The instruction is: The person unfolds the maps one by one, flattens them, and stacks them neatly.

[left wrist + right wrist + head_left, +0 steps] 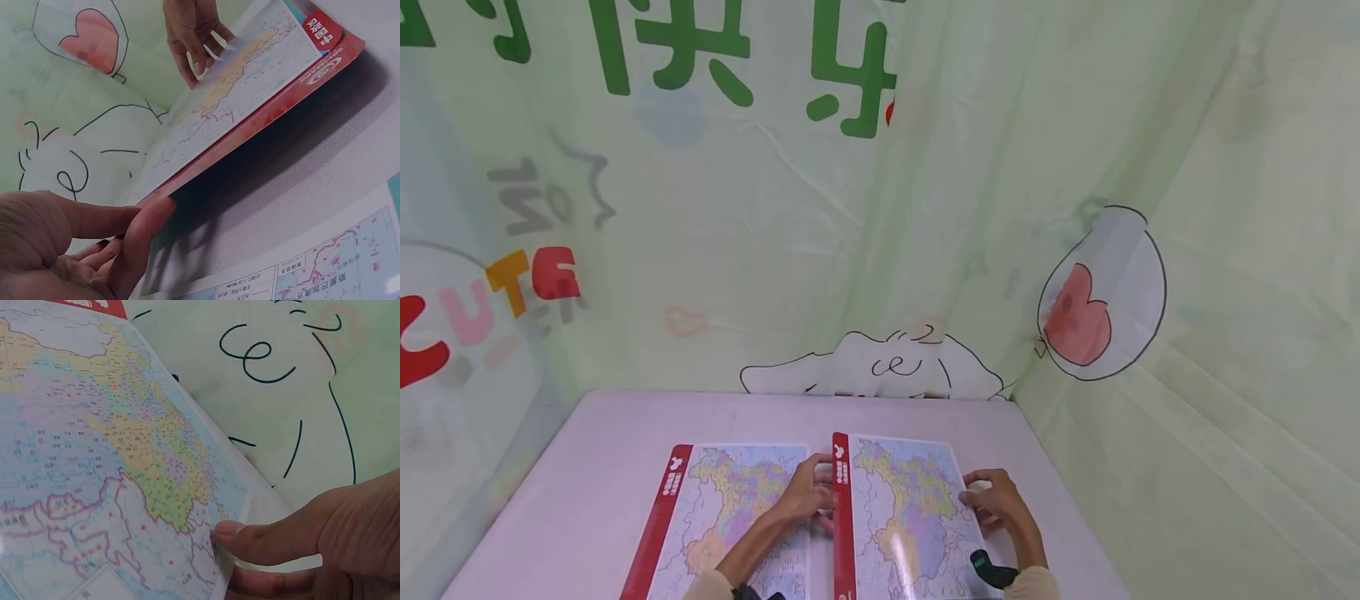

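Observation:
Two printed map sheets with red side bands are in the head view. My left hand (805,493) pinches the red-banded left edge of the right-hand map (906,492) between thumb and fingers. On the opposite edge of that map, my right hand (997,498) grips with the thumb (234,536) on the printed face and fingers behind. In the left wrist view this map stands tilted, lifted off the table, with a shadow beneath. The other map (707,512) lies flat to the left, partly covered by my left forearm.
A pale table (617,425) carries both maps. Behind it and at the sides hangs a light green curtain (820,250) with green characters and cartoon drawings. Dark straps with a small device (992,571) sit at the wrists.

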Motion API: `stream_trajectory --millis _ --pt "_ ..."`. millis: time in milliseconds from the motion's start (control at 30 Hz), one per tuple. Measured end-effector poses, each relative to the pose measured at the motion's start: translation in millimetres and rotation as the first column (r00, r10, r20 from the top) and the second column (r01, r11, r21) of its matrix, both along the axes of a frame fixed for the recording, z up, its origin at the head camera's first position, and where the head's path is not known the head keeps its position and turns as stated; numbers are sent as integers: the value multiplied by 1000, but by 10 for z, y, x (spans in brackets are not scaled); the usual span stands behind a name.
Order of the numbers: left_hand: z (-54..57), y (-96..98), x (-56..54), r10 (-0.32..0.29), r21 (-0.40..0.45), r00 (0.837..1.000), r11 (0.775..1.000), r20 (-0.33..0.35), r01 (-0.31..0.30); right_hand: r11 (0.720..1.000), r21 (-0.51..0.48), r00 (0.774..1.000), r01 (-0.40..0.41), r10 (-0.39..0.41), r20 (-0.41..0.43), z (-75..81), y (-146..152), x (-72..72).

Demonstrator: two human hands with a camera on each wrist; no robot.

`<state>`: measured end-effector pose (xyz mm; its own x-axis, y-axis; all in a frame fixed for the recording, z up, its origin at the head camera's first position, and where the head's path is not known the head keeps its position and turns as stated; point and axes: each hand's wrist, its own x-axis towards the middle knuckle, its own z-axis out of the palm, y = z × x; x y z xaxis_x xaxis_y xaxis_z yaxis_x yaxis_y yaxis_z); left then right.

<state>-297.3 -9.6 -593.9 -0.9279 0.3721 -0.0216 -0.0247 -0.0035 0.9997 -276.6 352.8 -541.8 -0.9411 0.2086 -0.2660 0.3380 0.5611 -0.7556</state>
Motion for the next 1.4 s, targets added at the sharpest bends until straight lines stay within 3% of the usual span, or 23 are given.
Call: stream_trajectory --millis 167,467,700,1133,1400 --pt "-10 -26 -9 8 13 998 1000 -65 -7 999 -42 999 -10 11 41 32 25 24" --pt "-63 -64 -129 31 49 997 998 -64 -28 995 -97 1000 5 -3 25 44 -1 -50" --pt "84 -171 -207 30 85 1000 996 2 -30 996 -86 1000 -12 9 -30 163 -102 -233" --pt "284 -479 -397 127 30 991 992 -37 -126 995 -102 999 6 -11 -50 345 -215 -556" --pt "364 -762 -433 193 -5 980 981 -35 -194 992 -120 997 31 -39 -68 492 -24 -645"
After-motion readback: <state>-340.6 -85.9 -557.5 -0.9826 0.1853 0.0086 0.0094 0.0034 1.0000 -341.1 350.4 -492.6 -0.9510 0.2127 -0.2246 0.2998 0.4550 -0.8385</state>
